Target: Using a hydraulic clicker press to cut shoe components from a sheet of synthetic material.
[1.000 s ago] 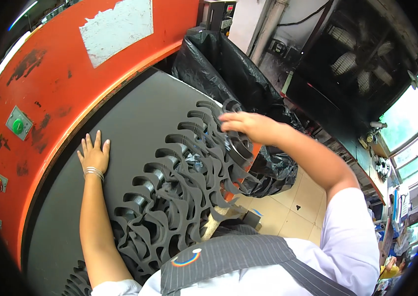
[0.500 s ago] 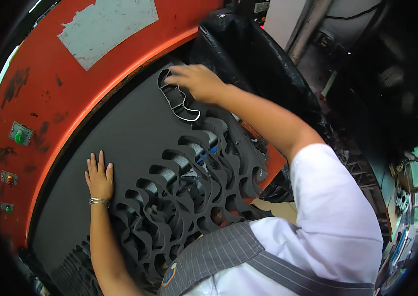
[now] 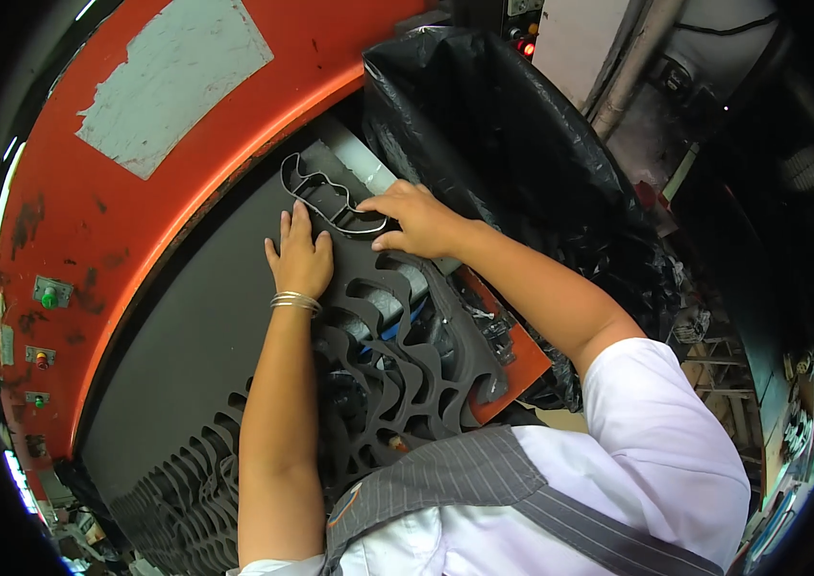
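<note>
A curved metal cutting die [image 3: 338, 227], shaped like a wavy outline with crossbars, lies on a dark grey foam sheet [image 3: 191, 302]. My right hand [image 3: 416, 221] holds the die's right end, thumb and fingers on either side of it. My left hand [image 3: 301, 261], with bracelets at the wrist, rests open on the sheet, its fingertips against the die's near left edge. Toward me the sheet is a web of wavy cut-outs [image 3: 397, 355], with gaps through which the parts beneath show.
An orange machine body [image 3: 176, 206] with green and red buttons [image 3: 49, 296] curves along the far left side. A black plastic bag [image 3: 493, 125] stands beyond the sheet at right, beside a pale metal strip [image 3: 354, 154]. An orange plate corner [image 3: 522, 370] juts out below my right forearm.
My left hand has slid right and away from me along the sheet to the die. My right hand has shifted from the die's far part to its right end. The die is turned slightly.
</note>
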`<state>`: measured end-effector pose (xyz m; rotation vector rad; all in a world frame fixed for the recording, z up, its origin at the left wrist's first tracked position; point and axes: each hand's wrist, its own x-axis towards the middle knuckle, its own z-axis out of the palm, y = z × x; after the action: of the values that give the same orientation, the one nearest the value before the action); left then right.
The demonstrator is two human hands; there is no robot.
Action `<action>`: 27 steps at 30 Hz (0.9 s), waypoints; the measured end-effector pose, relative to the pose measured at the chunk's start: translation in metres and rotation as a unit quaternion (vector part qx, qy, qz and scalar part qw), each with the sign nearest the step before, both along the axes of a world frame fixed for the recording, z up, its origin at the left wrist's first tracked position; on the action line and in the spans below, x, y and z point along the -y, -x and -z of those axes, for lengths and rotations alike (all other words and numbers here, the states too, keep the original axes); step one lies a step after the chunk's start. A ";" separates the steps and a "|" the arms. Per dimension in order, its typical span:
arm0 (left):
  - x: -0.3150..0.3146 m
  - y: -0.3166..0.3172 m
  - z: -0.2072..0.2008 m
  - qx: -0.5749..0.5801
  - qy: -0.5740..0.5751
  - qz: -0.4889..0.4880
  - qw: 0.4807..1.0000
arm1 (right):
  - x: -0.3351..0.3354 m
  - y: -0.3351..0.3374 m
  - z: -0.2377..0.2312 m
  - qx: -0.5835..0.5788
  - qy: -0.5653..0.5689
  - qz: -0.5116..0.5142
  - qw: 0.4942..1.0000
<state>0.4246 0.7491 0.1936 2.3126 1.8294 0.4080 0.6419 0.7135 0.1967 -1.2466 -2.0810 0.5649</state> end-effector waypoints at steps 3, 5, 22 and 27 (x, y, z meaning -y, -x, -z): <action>-0.005 -0.005 -0.008 -0.006 0.014 0.017 1.000 | 0.001 -0.005 0.020 -0.083 0.034 0.013 0.996; -0.004 -0.003 -0.007 -0.007 0.020 0.035 0.999 | 0.007 -0.003 0.024 -0.175 0.065 0.015 0.982; -0.001 -0.008 -0.008 -0.040 0.058 0.037 0.997 | 0.010 0.002 0.043 -0.186 0.001 0.033 0.982; -0.024 0.012 -0.005 -0.060 0.013 0.080 0.995 | -0.010 0.004 0.020 -0.130 -0.014 0.055 0.990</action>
<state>0.4126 0.7731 0.1986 2.4919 1.6711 0.2255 0.6381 0.7236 0.1771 -1.1952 -1.7879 0.6092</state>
